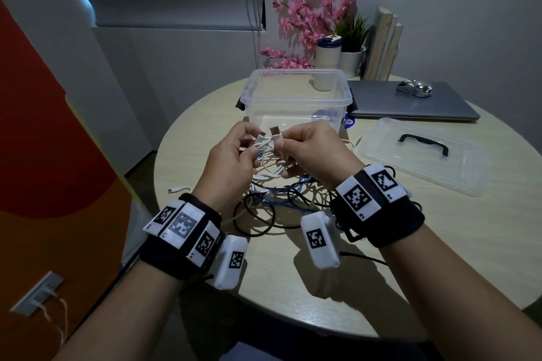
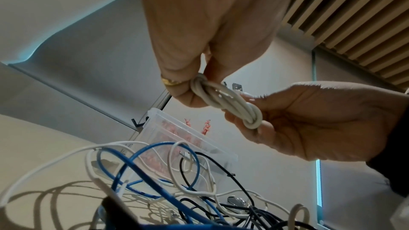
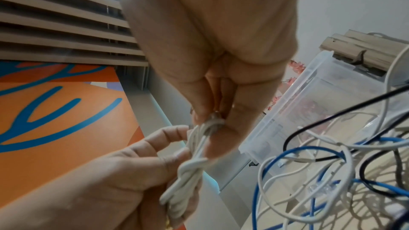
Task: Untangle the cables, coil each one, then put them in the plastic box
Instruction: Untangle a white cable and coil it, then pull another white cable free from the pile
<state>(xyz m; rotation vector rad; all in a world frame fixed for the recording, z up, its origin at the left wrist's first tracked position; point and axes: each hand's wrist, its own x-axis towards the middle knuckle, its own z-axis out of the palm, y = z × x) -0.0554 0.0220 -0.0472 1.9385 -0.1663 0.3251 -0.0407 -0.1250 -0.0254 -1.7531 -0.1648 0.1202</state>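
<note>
A white USB cable [image 1: 268, 160] is wound into a small coil and held in the air over the table, just in front of the clear plastic box [image 1: 252, 88]. My left hand [image 1: 247, 148] pinches one end of the coil [image 2: 225, 100]. My right hand [image 1: 289, 151] grips the other end, with a USB plug [image 1: 275, 134] sticking up above its thumb. In the right wrist view the coil [image 3: 188, 179] runs between both hands. Below them lies a tangle of blue, black and white cables [image 1: 278, 202]; the left wrist view shows the same tangle [image 2: 177, 181]. The box looks empty.
The box lid [image 1: 422, 155] lies to the right on the round table [image 1: 440, 243]. Behind it a closed laptop [image 1: 410, 105] carries a mouse [image 1: 415, 87]. Vases with pink flowers [image 1: 308, 17] stand behind the box. A loose white plug [image 1: 177, 190] lies near the left edge.
</note>
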